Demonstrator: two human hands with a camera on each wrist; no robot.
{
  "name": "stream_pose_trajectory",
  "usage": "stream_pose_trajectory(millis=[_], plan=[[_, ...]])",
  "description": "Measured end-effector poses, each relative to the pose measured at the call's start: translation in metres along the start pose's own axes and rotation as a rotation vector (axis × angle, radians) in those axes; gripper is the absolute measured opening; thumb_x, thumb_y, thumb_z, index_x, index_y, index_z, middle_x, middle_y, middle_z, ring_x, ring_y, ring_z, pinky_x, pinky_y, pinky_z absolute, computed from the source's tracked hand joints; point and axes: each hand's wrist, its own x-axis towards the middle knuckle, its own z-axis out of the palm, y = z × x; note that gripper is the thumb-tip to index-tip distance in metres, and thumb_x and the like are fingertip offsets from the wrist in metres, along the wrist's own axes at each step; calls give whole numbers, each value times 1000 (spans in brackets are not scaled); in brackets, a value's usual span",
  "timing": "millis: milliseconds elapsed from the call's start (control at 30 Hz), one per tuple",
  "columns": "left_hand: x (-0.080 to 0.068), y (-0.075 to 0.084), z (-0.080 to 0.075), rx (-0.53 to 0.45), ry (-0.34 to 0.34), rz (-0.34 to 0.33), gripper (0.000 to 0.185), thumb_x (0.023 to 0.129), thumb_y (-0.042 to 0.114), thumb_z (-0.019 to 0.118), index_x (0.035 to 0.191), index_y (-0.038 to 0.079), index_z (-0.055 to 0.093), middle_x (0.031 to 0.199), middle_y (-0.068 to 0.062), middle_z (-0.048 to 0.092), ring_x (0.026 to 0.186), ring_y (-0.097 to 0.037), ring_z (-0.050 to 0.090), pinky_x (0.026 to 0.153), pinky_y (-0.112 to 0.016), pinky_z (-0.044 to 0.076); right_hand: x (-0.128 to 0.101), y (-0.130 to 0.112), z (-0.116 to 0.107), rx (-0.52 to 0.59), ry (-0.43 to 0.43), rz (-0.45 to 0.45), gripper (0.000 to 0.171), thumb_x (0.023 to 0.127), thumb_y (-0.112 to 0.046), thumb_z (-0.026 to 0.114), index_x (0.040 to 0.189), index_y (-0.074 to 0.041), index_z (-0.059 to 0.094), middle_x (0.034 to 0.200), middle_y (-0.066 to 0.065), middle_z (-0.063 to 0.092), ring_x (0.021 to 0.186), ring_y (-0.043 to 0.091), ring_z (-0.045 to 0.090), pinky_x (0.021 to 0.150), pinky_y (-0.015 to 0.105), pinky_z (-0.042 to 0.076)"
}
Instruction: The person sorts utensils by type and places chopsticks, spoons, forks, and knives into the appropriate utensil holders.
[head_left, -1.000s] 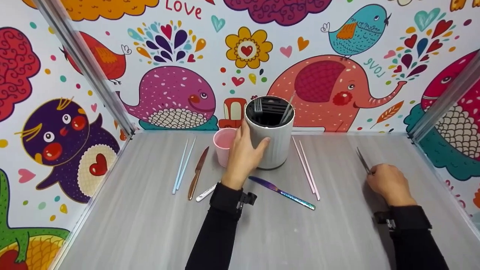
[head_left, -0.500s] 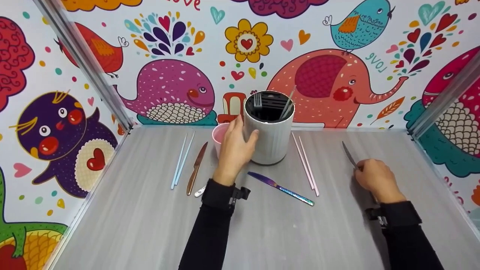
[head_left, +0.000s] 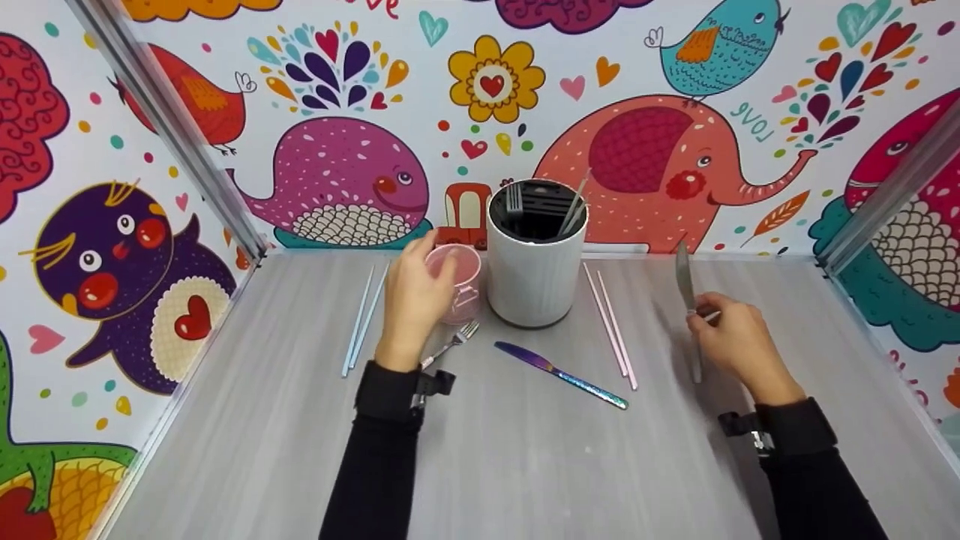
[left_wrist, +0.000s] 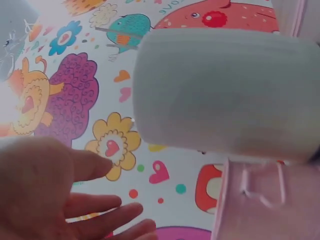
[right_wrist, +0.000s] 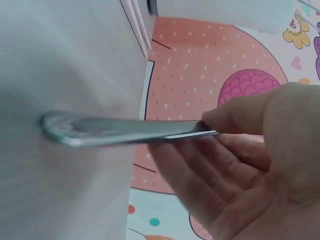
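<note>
My left hand (head_left: 414, 300) is off the white utensil holder (head_left: 534, 277), fingers loosely extended and holding nothing. It hovers at the left side of a pink mug (head_left: 463, 296), partly in front of it. In the left wrist view the fingers are spread apart from the holder. My right hand (head_left: 739, 341) pinches a silver table knife (head_left: 684, 277) between thumb and fingers, blade pointing up. In the right wrist view the knife's rounded handle end (right_wrist: 75, 130) points down toward the table. A fork (head_left: 514, 204) and thin grey sticks (head_left: 576, 210) stand in the holder's black slotted top.
Blue chopsticks (head_left: 361, 326) lie to the left and pink chopsticks (head_left: 611, 330) right of the holder. A small fork (head_left: 454, 343) lies before the mug. A rainbow-coloured knife (head_left: 559, 373) lies in front of the holder. Patterned walls (head_left: 495, 150) enclose the table's back and sides.
My left hand has moved left, away from the holder, and now covers the copper-coloured knife. The silver knife in my right hand has shifted left and turned more upright.
</note>
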Motion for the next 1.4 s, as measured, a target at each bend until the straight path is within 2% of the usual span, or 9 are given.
stream_pose_trajectory(millis=[133, 233, 433, 600, 800, 1000, 1100, 1233, 1400], plan=[[1, -17, 0, 83, -65, -22, 75, 93, 48, 64, 153, 9, 39, 154, -15, 45, 139, -34, 46, 115, -51, 40, 2, -6, 7, 64, 57, -23, 22, 97, -21, 61, 114, -7, 64, 102, 15, 72, 82, 26, 67, 61, 25, 55], [2, -27, 4, 120, -117, -45, 94, 88, 56, 66, 158, 9, 25, 160, -16, 34, 144, -35, 39, 116, -53, 37, 3, -10, 9, 105, 114, -39, 21, 97, -24, 62, 111, -8, 65, 101, 13, 74, 85, 27, 72, 63, 17, 53], [2, -40, 12, 91, -187, -120, 114, 81, 59, 73, 161, 12, 7, 164, -18, 23, 147, -37, 33, 116, -57, 35, -1, -28, 8, 178, 257, -92, 19, 95, -23, 67, 110, -12, 66, 99, 7, 76, 92, 25, 76, 76, 13, 56], [0, -43, 18, 32, -222, -161, 115, 79, 54, 78, 160, 13, 8, 162, -17, 25, 144, -37, 38, 114, -56, 38, -10, -52, 5, 309, 296, -171, 20, 93, -22, 69, 112, -17, 65, 99, 1, 75, 90, 20, 76, 76, 11, 54], [1, -45, 26, 10, -215, -153, 108, 78, 48, 81, 157, 13, 16, 153, -16, 38, 136, -35, 47, 111, -54, 44, -27, -87, 10, 444, 266, -338, 14, 90, -8, 71, 104, -10, 71, 99, 5, 77, 87, 15, 75, 78, 13, 56], [2, -45, 34, 0, -213, -148, 97, 79, 43, 81, 153, 14, 25, 147, -14, 45, 133, -33, 51, 108, -53, 45, -52, -140, 18, 525, 225, -464, 13, 88, 1, 71, 100, -3, 72, 92, 12, 78, 69, 9, 66, 56, 15, 48], [1, -45, 36, 2, -213, -164, 94, 80, 41, 81, 152, 15, 27, 147, -13, 46, 133, -32, 51, 107, -54, 46, -54, -159, 26, 550, 211, -507, 14, 87, 1, 72, 100, -3, 73, 96, 9, 78, 75, 13, 71, 62, 13, 51], [0, -47, 35, 32, -210, -188, 95, 80, 41, 81, 152, 16, 25, 148, -13, 45, 134, -33, 50, 107, -55, 46, -42, -177, 43, 586, 204, -579, 13, 87, -3, 73, 100, -5, 74, 102, 5, 78, 93, 18, 76, 84, 21, 58], [0, -49, 36, 61, -194, -207, 96, 79, 41, 82, 152, 14, 26, 147, -16, 45, 133, -35, 51, 108, -56, 45, -20, -199, 59, 565, 225, -673, 19, 89, -9, 73, 107, -12, 76, 105, -4, 77, 96, 10, 74, 86, 24, 58]])
